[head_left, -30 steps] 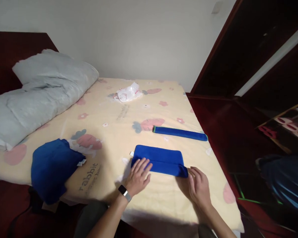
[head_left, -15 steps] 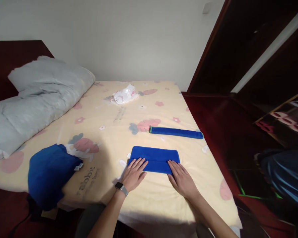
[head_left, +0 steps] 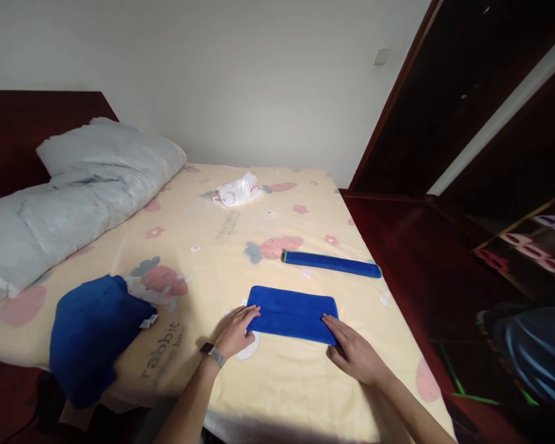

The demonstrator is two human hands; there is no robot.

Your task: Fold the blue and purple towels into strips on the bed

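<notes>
Resting on the left edge of the folded cloth [head_left: 293,314], my left hand [head_left: 234,331] has its fingers close together and its thumb apart, near the lower corner. My right hand [head_left: 355,353] lies over the lower right corner, fingers extended side by side on the fabric, thumb tucked beneath. From here I cannot tell whether either thumb pinches the cloth or only rests beside it.

The cloth lies flat on the bed [head_left: 277,394] between my hands, a crease running along its length. Just beyond it I see the strip [head_left: 330,263], narrow, blue and green-edged, apart from both hands. To my left, the blue heap [head_left: 95,339] hangs partly over the near edge, white labels [head_left: 148,321] showing. Farther back are a plastic bag [head_left: 238,190] and, by the headboard [head_left: 41,117], a grey quilt [head_left: 83,191]. I have a watch [head_left: 212,353] on my left wrist.
</notes>
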